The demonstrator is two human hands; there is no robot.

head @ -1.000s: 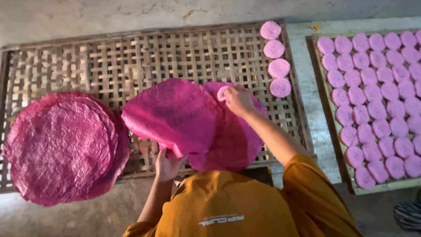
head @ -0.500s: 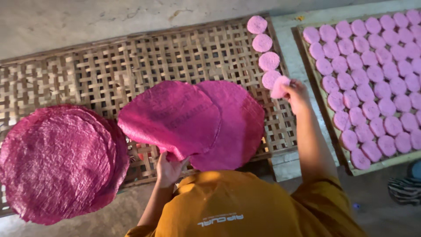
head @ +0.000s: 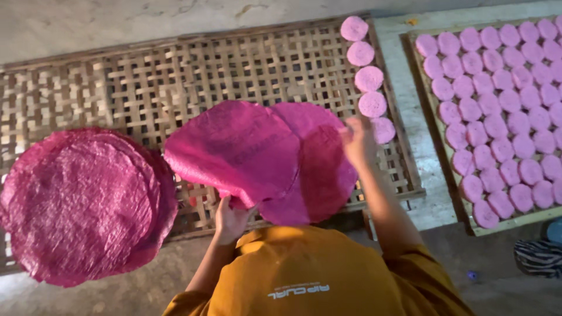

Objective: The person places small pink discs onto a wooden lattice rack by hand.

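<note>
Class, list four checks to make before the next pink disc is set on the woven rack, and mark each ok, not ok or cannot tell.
1. Left hand grips the pink sheets: ok.
2. Right hand free of a disc: cannot tell, blurred.
3. Column of small discs in a line along the rack's right edge: ok.
4. Woven rack bare beside the column: ok.
5. Sheet stack fully on the rack: not ok, overhangs.

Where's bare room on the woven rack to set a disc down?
Bare lattice on the rack runs along its far half, from the left end to the column of small discs at the right edge. The near side is crowded: stack at left, held sheets mid. The tray at right is packed.
</note>
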